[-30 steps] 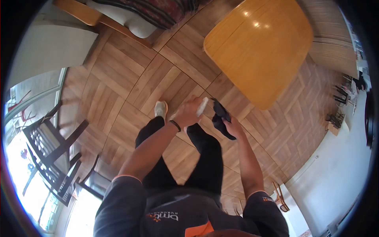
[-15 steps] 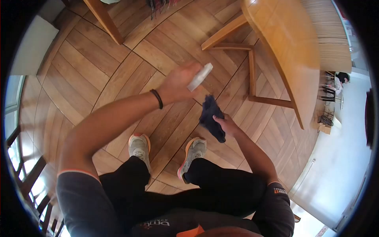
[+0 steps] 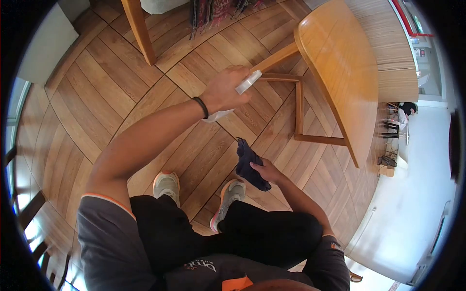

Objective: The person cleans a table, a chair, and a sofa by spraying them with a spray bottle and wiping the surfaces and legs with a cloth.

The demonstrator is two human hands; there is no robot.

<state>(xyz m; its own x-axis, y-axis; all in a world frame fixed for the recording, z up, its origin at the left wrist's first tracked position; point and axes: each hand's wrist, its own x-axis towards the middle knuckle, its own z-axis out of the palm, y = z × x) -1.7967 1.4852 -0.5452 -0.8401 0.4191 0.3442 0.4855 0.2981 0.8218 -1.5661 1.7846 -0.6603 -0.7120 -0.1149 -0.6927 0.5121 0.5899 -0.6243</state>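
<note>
My left hand [image 3: 227,89], a black band at its wrist, is closed around a whitish, shiny object [image 3: 248,82] that sticks out past the fingers. Another pale, translucent piece [image 3: 219,116] shows below that hand; whether the two are joined is hidden. Lower and to the right, my right hand [image 3: 267,170] grips a dark folded cloth [image 3: 250,166] by its right side, thumb on top. The cloth hangs above the wooden floor, apart from the left hand.
A wooden table [image 3: 340,63] with angled legs stands at the upper right. A wooden leg [image 3: 139,31] and fringed fabric [image 3: 213,14] are at the top. My shoes [image 3: 166,186] rest on the tiled floor [image 3: 116,89]. A white wall [image 3: 388,213] is at the right.
The view has shifted. My left hand has moved up and away from the cloth, and a pale piece now shows beneath it. My right hand with the cloth sits lower in view.
</note>
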